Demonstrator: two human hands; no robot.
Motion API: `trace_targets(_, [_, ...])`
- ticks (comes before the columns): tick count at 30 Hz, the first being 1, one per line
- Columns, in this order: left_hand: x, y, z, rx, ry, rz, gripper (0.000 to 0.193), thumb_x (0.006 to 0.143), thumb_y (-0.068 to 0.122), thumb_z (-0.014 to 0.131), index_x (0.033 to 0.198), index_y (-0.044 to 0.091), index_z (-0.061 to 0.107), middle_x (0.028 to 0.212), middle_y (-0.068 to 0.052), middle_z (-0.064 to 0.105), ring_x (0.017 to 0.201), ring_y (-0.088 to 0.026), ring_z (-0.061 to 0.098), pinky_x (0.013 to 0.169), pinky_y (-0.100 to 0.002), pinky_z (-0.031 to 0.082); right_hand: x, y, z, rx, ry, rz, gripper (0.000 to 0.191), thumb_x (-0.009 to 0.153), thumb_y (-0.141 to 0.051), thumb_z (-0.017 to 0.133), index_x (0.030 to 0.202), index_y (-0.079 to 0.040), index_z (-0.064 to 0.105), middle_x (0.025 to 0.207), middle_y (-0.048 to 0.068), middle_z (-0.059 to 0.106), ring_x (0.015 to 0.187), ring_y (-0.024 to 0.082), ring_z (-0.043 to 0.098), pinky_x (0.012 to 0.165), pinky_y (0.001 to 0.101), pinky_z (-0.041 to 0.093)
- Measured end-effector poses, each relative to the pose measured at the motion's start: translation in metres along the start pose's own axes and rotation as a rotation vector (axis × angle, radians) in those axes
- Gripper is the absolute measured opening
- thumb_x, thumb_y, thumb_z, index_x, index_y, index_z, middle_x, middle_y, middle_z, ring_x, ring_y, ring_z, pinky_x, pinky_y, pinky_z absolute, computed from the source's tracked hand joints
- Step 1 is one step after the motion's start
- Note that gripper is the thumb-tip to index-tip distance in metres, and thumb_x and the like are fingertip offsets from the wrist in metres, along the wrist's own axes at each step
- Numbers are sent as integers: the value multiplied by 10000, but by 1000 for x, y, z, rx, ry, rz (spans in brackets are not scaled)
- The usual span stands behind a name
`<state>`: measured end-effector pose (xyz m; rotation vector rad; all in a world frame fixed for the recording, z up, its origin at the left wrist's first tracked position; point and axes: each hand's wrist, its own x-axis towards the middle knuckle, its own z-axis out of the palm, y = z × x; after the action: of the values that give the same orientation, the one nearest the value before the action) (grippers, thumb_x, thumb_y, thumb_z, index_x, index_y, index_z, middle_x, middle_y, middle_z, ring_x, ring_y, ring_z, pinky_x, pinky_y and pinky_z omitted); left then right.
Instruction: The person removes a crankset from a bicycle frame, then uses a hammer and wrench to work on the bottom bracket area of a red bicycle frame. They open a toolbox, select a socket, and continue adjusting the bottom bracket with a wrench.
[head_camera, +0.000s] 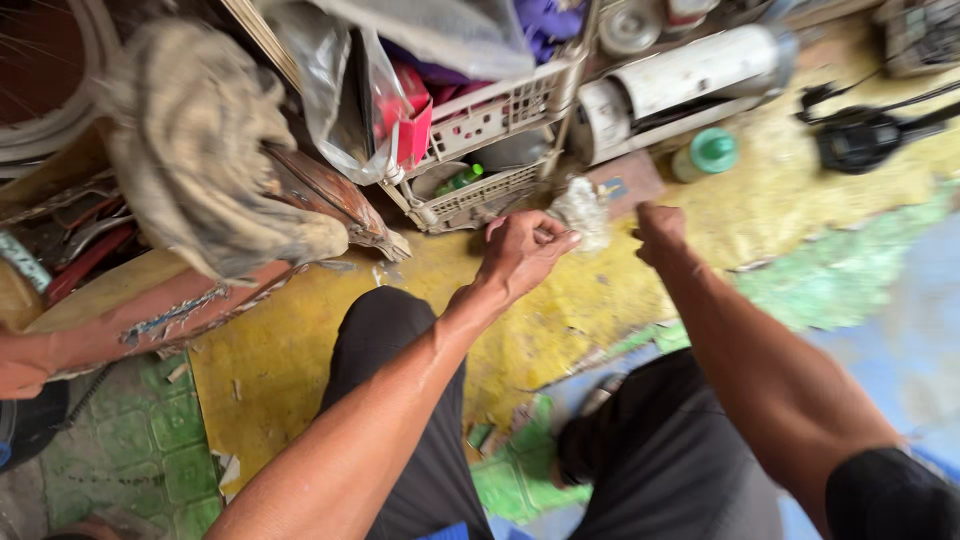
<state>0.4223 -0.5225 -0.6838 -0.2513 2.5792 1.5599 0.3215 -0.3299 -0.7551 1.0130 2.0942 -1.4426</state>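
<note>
left hand (522, 252), frame centre: fingers curled, pinching near edge of white rag wad (580, 212) | wad: just right of and above those fingers, crumpled, pale, no clear long axis, over yellow floor (300, 350) by white basket (480, 150) | right hand (660, 230): fisted, just right of wad, contact unclear
</note>
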Motion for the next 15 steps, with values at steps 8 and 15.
trace_targets(8, [-89,134,-84,-127,-23,-50,348,830,398,811,906,65,744,808,-77,747,708,-179,705,638,-345,560,-201,-61,-69,71,-444,-273,402,946,-312,658,1233,-31,670,1083,59,746,949,223,736,706,383,532])
trace_targets(15, [-209,255,-199,-78,174,-241,386,808,418,809,940,60,755,809,-91,755,718,-185,717,669,-341,564,-396,-139,-99,-246,-633,-536,427,965,-333,664,1199,19,716,1000,107,780,879,200,773,642,332,572])
